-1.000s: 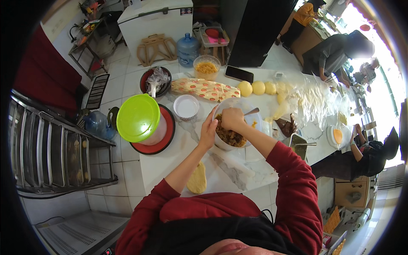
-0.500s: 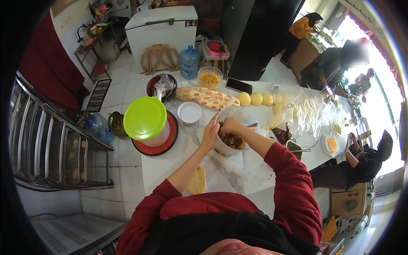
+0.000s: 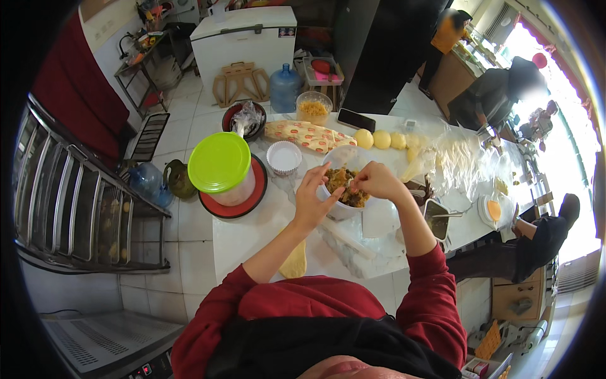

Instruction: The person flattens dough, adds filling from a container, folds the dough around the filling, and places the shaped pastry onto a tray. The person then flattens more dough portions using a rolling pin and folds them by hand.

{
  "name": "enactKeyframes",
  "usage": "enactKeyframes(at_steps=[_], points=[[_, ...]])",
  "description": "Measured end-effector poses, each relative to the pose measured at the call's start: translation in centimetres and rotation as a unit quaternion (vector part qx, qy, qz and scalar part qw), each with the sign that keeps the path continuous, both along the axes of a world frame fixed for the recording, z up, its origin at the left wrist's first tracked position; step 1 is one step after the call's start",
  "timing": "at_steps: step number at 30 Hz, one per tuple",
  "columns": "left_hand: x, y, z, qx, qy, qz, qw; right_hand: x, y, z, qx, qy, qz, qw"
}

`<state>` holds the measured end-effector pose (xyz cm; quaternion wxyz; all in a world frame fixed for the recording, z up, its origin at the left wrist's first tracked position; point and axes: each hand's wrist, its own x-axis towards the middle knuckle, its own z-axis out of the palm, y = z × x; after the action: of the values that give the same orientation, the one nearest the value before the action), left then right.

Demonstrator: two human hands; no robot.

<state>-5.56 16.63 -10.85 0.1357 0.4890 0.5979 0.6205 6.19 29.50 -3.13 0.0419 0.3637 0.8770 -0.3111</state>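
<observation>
A translucent plastic tub (image 3: 346, 211) stands on the white table in front of me, with a brown and yellowish chunky filling (image 3: 344, 187) inside. My left hand (image 3: 313, 201) is at its left rim, thumb and fingers apart, fingertips reaching over the filling. Above the right side of the tub, my right hand (image 3: 381, 182) has its fingers pinched together close to the filling. What they pinch, if anything, is too small to make out. A flat oblong piece of pale dough (image 3: 294, 260) lies at the near table edge, below my left forearm.
Left of the tub are white paper cups (image 3: 284, 158) and a lime-lidded container (image 3: 219, 163) on a red-black turntable (image 3: 235, 208). Behind lie a patterned wrapper (image 3: 309, 136), a phone (image 3: 356, 120), dough balls (image 3: 381, 139) and plastic sheeting (image 3: 459, 165). People stand at the right.
My right hand has come up out of the filling, its fingers now pinched above it. My left hand has gone from gripping the tub's side to spread fingers over its rim.
</observation>
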Motion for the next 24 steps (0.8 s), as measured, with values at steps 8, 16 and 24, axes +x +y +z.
enactKeyframes(at_steps=[8,16,24], points=[[-0.6,1.4,0.0,-0.022,0.038,0.002,0.999,-0.7,-2.8,-1.4,0.133,0.056,-0.009,0.989],[-1.0,2.2,-0.4,-0.056,0.007,0.035,0.998,-1.4,-3.1,-0.6,0.193,-0.040,-0.022,0.980],[-9.6,-3.8,-5.1,-0.052,-0.105,0.046,0.992,-1.7,-0.2,-6.7,0.189,-0.192,-0.009,0.963]])
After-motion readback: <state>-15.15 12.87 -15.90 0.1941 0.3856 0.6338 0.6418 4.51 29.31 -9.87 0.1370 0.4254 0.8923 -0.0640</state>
